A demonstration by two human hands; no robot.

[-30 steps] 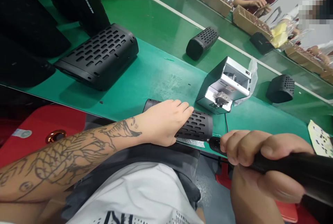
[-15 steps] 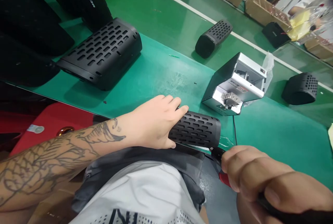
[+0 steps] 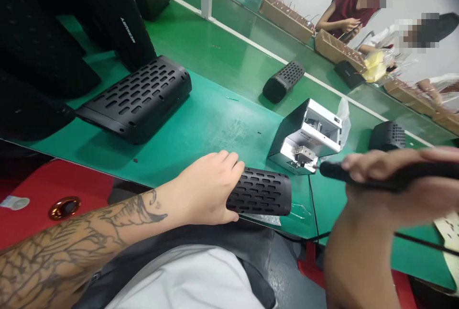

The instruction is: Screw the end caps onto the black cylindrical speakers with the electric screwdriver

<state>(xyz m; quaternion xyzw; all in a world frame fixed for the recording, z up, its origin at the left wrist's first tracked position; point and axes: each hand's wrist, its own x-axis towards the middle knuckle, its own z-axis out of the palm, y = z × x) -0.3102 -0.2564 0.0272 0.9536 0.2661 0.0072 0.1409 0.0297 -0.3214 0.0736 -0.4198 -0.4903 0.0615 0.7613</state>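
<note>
My left hand (image 3: 213,187) is wrapped over the left end of a black speaker housing (image 3: 267,193) with slotted holes, which lies at the table's near edge. In my right hand (image 3: 390,189), somewhat blurred, is a black electric screwdriver (image 3: 333,171) held nearly level. Its tip points left and is at the front of a silver and black screw feeder (image 3: 304,144); whether it touches a screw I cannot tell. A clear plastic bag (image 3: 270,220) lies partly under the housing.
Another slotted housing (image 3: 143,96) rests on the green table (image 3: 229,122) at left, beside dark bulky shapes. Further housings (image 3: 285,82) sit beyond. Co-workers (image 3: 353,12) and cardboard trays (image 3: 287,17) are at the far side. A cable (image 3: 313,208) runs down from the feeder.
My right hand has lifted the screwdriver from beside the housing's right end up to the feeder's front. The left hand stays on the housing. The view has tilted upward.
</note>
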